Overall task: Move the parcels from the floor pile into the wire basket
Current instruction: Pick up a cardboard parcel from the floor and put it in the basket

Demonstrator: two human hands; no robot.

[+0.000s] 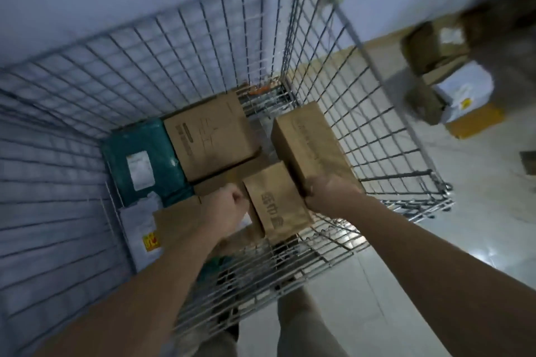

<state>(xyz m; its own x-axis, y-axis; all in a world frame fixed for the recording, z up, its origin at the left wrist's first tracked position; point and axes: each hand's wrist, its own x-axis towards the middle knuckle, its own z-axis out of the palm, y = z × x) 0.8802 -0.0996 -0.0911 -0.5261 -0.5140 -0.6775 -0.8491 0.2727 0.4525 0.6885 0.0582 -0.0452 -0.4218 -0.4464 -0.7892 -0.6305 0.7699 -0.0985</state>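
I look down into a tall wire basket [324, 38]. Both my arms reach inside it. My right hand [330, 194] grips the near end of a long brown cardboard box [310, 142], held above the basket floor by the right wall. My left hand [229, 206] is closed against the left side of a smaller brown box with printed characters [275, 203]. Behind them lie a large brown carton [208, 136], a teal mailer bag with a white label [139, 159] and a white parcel with a yellow sticker [142, 226].
The floor pile [446, 72] lies outside the basket at the upper right: brown boxes, a white parcel and a yellow box on the pale tiled floor. A light wall rises behind the basket. My legs show beneath the basket's near wall.
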